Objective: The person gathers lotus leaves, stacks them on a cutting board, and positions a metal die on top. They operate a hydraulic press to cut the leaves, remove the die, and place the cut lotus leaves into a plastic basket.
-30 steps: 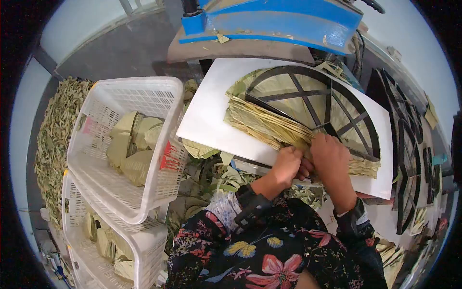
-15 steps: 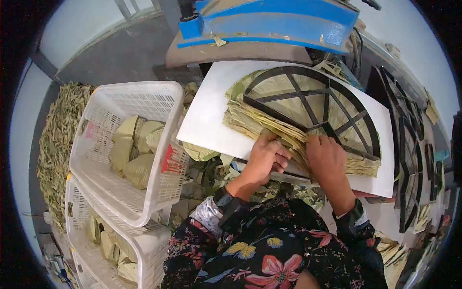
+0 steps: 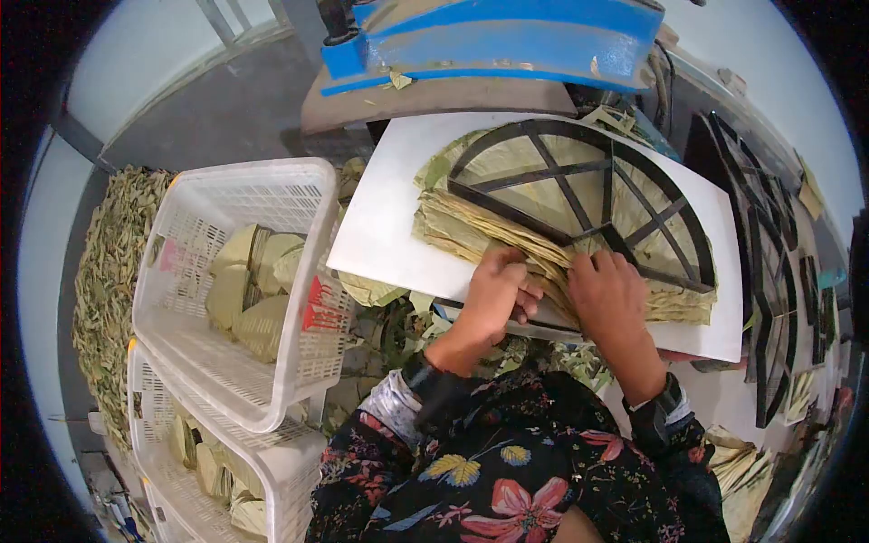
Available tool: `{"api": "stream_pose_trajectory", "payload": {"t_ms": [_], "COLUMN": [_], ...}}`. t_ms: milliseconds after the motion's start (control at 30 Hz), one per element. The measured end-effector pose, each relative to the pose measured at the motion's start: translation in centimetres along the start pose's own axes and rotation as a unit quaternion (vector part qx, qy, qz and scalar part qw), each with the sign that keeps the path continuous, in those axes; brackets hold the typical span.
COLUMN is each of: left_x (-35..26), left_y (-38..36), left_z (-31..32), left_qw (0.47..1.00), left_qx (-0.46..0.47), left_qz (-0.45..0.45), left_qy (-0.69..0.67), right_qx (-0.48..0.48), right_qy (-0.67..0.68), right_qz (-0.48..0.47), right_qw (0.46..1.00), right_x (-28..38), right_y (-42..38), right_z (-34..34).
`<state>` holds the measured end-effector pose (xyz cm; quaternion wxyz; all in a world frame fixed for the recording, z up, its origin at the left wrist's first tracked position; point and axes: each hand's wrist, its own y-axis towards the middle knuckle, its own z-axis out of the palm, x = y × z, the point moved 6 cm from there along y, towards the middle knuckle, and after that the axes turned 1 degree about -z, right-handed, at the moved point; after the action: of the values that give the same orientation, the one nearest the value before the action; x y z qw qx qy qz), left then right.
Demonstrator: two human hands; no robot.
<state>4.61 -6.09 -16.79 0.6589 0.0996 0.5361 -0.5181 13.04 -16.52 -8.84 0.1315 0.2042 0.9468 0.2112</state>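
A thick stack of dried leaves (image 3: 453,223) lies on a white board (image 3: 373,213), its near edge bunched and folded up in the middle. A black half-round metal frame with crossed bars (image 3: 607,185) rests on top of the leaves. At the near edge of the stack, my left hand (image 3: 493,297) has its fingers curled around the bunched leaves. Close beside it on the right, my right hand (image 3: 612,294) grips the same edge just below the frame's centre corner. The fingertips of both hands are partly hidden among the leaves.
A blue machine (image 3: 516,41) stands behind the board. On the left, a white plastic basket (image 3: 294,335) holds cut leaf stacks, with another basket (image 3: 272,452) below it. Loose leaves (image 3: 113,290) are heaped at far left. More black frames (image 3: 760,299) lean at right.
The view has shifted slightly. Both hands stay at the near edge of the leaf stack, with hardly any movement against it.
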Motion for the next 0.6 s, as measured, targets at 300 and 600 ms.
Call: {"api": "stream_pose_trajectory", "payload": {"t_ms": [300, 600], "left_x": [0.4, 0.6], "left_y": [-0.5, -1.4], "left_z": [2.4, 2.1], "left_qw": [0.99, 0.809], "left_qx": [0.102, 0.069], "left_qz": [-0.041, 0.231], "left_qy": [-0.087, 0.536], "right_qx": [0.021, 0.073], "right_qy": [0.013, -0.009], "right_qz": [-0.012, -0.063], "right_qw": [1.0, 0.995], "right_x": [0.4, 0.0], "right_y": [0.0, 0.0], "right_z": [-0.1, 1.6]}}
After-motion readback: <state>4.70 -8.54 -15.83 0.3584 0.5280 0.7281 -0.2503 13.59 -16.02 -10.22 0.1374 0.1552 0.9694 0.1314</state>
